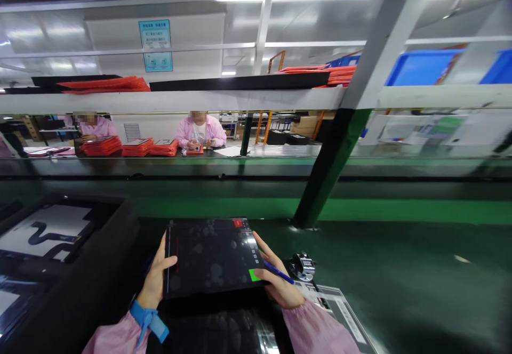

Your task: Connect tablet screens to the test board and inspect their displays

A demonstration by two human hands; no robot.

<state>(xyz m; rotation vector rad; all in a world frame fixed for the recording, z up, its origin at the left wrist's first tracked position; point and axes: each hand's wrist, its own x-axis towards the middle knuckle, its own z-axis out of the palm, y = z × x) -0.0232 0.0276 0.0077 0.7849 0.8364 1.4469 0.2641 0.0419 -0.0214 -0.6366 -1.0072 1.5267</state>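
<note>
Between my hands is a dark, glossy display panel (212, 258), tilted toward me, with smudges, a red patch at its top right and a green patch at its lower right. My left hand (156, 274) grips its left edge, thumb on the front; a blue strap circles that wrist. My right hand (276, 279) closes on the right edge, its thumb beside the green patch. A blue pen (280, 272) also sits in the right hand. Below the panel lies another shiny black surface (216, 327). A silver metal object (303, 266) stands just right of my right hand.
On the left, a black foam tray (116, 236) holds panels with dark flex cables. A printed sheet or flat part (344, 311) lies at right on the green bench (420, 279). A slanted post (332, 167) rises behind. Across, two people sit by red stacks (102, 146).
</note>
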